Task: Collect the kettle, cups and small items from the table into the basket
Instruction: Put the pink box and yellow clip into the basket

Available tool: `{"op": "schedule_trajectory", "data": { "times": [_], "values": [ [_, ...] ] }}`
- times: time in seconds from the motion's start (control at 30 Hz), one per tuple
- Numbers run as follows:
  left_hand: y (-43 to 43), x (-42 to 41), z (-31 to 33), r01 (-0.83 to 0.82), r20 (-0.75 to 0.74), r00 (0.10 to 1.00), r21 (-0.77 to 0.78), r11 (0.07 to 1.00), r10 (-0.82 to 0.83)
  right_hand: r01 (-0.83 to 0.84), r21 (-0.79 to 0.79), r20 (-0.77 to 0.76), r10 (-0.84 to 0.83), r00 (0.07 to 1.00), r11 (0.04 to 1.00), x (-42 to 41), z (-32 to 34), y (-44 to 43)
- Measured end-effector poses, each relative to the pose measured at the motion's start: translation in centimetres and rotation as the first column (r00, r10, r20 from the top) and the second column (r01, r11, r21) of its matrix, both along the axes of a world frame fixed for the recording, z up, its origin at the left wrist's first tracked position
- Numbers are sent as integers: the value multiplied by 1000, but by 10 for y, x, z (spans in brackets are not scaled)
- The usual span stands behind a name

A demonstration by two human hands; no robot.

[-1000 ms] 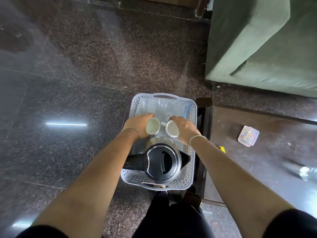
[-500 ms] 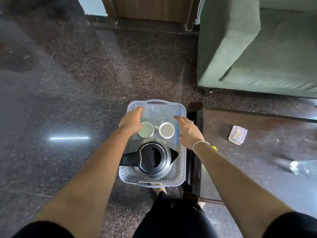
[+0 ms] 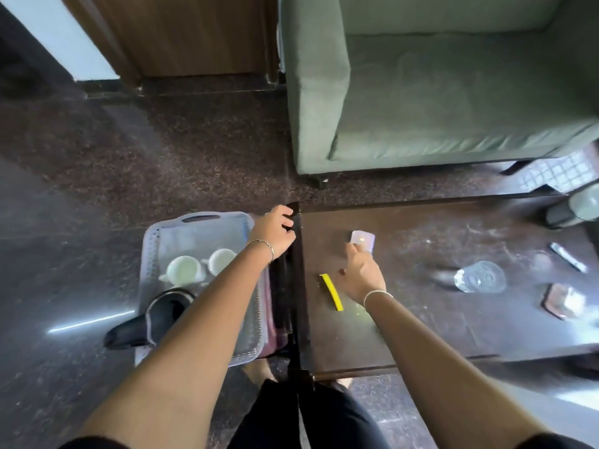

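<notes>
The white perforated basket [image 3: 198, 218] stands on the floor left of the dark wooden table [image 3: 418, 322]. Inside it are two white cups [image 3: 183, 273] [image 3: 222, 258] and the black-lidded kettle [image 3: 162, 314], partly hidden by my left forearm. My left hand [image 3: 273, 231] hovers with loosely curled fingers at the table's far left corner, holding nothing. My right hand [image 3: 362, 273] reaches over the table, its fingertips touching the near edge of a small clear box [image 3: 364, 238]. A yellow strip [image 3: 332, 291] lies just left of that hand.
Further right on the table lie a drinking glass on its side [image 3: 480, 277], a slim pen-like item [image 3: 568, 261] and a small square coaster [image 3: 564, 301]. A green sofa [image 3: 437, 92] stands beyond the table. A dark-based container [image 3: 580, 207] sits at the far right edge.
Both hands have left the cups in the basket. My right hand moved right across the table to the small box; my left drew back to the table corner. The view swung right.
</notes>
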State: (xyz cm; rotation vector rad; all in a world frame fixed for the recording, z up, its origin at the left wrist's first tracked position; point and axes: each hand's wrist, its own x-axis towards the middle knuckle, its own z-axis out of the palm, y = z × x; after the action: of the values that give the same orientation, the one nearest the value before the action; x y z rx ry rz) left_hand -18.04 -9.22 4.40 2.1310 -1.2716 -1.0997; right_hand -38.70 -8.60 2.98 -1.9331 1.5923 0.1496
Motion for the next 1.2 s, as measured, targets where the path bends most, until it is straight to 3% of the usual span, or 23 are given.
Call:
{"op": "schedule_trajectory", "data": {
  "times": [0.23, 0.33, 0.5, 0.63, 0.93, 1.07, 1.2],
  "values": [
    [-19, -100, -52, 35, -54, 998, 163, 986, -27, 192, 185, -57, -184, 981, 964, -86, -33, -31],
    [-23, -137, -82, 17, -96, 995, 217, 976, 4, 205, 261, -41, -201, 979, 943, -107, -62, -45],
    [-34, -169, -126, 96, 16, 994, 274, 957, -104, 174, 356, 34, -198, 980, 918, -117, -115, -60],
    [-51, -180, -151, 113, 13, 992, 315, 942, -124, 172, 378, 63, -210, 976, 910, -106, -145, -75],
    [-71, -188, -179, -124, -207, 955, 377, 918, 214, 281, 356, 191, -364, 912, 891, -78, -170, -104],
    [-66, -185, -177, -206, -272, 912, 342, 917, 307, 397, 435, 257, -533, 806, 808, -73, -163, -100],
    [-57, -174, -170, -353, -327, 837, 289, 890, 438, 501, 393, 380, -632, 676, 771, -63, -146, -84]
  ]
}}
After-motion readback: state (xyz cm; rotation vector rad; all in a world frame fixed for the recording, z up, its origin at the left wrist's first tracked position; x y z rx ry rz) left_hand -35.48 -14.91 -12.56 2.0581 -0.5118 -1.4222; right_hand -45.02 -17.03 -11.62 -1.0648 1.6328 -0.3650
